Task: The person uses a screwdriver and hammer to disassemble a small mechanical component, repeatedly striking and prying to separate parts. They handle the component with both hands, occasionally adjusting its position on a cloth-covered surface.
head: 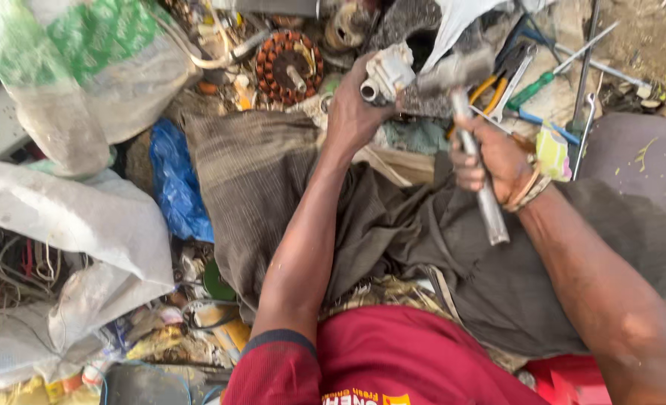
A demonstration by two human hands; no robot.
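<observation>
The left hand (pixel 354 109) has its fingers closed around a small whitish plastic part with a short tube end (pixel 385 73), holding it up over the lap. The right hand (pixel 492 159) has its fingers wrapped tight about the metal handle of a hammer (pixel 474 142), whose blurred grey head sits just beside the plastic part, to its right. Below both hands a grey-brown cloth (pixel 273 180) covers the knees. Beyond the left hand lies a round motor stator with copper windings (pixel 289 66). Beyond the right hand lie yellow-handled pliers (pixel 502 75), a green-handled screwdriver (pixel 549 81) and a spanner (pixel 586 124). A blue plastic bag (pixel 175 180) and white sacks (pixel 70 217) lie at the left side.
</observation>
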